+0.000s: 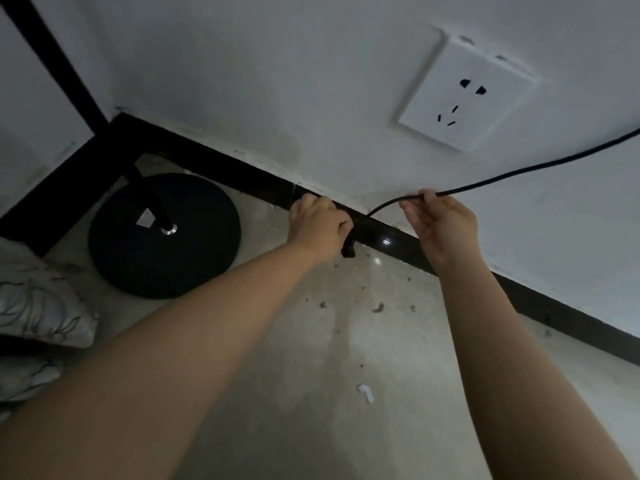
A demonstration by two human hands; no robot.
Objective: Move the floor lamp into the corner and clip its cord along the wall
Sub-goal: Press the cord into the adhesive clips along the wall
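Note:
The floor lamp's round black base [138, 251] sits on the floor in the corner, its black pole [152, 202] rising up to the left. A black cord [519, 173] runs in from the right edge across the white wall. My right hand [441, 225] pinches that cord between thumb and fingers just above the black baseboard [391, 237]. The cord curves down to my left hand [320, 226], which is closed around a small black piece [348, 251] at the baseboard. Whether that piece is a clip or part of the cord is unclear.
A white wall socket [464, 95] sits on the wall above my right hand. A patterned cushion [38, 313] lies at the left edge. A small white scrap [366, 393] and dark specks of dirt lie on the pale floor.

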